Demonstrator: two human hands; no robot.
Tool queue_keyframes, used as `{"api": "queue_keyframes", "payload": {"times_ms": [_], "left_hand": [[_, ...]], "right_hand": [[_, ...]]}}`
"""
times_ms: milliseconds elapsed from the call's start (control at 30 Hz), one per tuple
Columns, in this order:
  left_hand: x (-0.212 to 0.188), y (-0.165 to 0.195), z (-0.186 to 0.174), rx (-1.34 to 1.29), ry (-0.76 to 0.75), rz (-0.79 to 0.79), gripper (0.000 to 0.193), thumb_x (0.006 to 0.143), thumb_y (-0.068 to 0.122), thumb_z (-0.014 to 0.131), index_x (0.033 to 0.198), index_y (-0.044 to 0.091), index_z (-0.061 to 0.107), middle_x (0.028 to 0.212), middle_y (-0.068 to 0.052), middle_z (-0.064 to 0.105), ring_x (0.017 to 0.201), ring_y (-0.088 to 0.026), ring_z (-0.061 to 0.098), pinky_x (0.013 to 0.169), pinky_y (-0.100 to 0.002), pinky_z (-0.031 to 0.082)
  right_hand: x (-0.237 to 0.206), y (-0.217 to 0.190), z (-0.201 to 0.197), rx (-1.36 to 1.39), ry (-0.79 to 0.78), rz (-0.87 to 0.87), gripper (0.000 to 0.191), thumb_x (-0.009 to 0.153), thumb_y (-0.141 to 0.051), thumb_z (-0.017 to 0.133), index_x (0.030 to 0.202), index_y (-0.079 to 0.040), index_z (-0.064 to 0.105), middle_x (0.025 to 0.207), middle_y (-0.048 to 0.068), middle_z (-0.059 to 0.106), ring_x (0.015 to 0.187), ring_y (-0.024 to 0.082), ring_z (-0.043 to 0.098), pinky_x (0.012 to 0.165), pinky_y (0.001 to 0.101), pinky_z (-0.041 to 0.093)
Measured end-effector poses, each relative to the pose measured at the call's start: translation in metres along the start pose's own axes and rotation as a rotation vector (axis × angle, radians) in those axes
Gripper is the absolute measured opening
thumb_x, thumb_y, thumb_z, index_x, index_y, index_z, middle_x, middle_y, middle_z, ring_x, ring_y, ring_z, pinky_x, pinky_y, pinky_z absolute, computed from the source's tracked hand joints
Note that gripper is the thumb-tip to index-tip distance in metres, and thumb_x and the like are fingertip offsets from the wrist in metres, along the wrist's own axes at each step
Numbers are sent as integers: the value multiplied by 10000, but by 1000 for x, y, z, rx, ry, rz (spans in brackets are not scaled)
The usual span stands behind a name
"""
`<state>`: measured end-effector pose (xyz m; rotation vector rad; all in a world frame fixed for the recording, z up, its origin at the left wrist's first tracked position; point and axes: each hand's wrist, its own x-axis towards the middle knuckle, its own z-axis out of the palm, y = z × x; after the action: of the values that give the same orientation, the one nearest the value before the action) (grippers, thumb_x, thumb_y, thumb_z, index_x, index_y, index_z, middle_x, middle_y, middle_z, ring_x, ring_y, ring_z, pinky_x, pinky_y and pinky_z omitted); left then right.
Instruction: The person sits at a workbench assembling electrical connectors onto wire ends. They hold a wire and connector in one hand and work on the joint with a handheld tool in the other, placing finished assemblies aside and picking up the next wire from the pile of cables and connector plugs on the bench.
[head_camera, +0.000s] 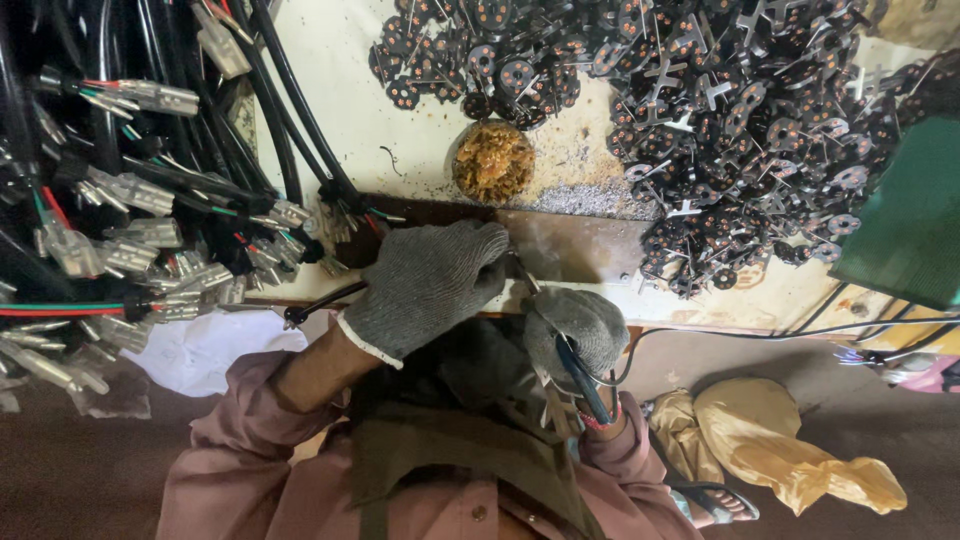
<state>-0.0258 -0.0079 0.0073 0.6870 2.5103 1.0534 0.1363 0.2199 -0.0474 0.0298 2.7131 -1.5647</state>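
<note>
Both of my hands wear grey knit gloves. My left hand (430, 285) is closed over the end of a black cable (322, 301) at the front edge of the workbench. Just to its right, my right hand (578, 328) grips a soldering iron with a blue handle (583, 380), tip pointing up toward my left hand. The two hands nearly touch over a brown metal plate (575, 248). What lies between the fingers is hidden by the gloves.
Bundles of black cables with clear-sleeved terminals (130, 200) fill the left. A heap of small black round parts with copper pads (740, 120) covers the back right. A round tin of amber flux (492, 160) stands behind the plate. A green object (905, 225) and a yellow bag (780, 440) are at right.
</note>
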Motion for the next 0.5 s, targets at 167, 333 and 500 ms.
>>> {"api": "queue_keyframes", "payload": {"times_ms": [167,333,500], "left_hand": [[4,1,-5,-55,-41,-36,162,886,230,722,868,124,599,734,-108,647,616,-361,664,542,-505,503],[8,2,-9,-45,-71,-43,169,877,234,725,857,120,602,717,-122,645,603,-368,662,529,-511,502],[8,2,-10,-106,-44,-46,120,897,212,708,929,125,632,767,-123,662,647,-364,674,568,-497,520]], "right_hand": [[29,-24,-2,-94,-28,-94,245,792,-96,766,1027,-84,701,937,103,728,831,304,723,754,377,567],[56,-43,-2,-138,-28,-150,246,750,-58,788,975,-84,691,878,100,718,769,303,726,695,371,560],[68,-51,-10,-32,-121,-194,241,769,-99,801,970,-58,675,879,100,717,763,301,718,687,375,556]]}}
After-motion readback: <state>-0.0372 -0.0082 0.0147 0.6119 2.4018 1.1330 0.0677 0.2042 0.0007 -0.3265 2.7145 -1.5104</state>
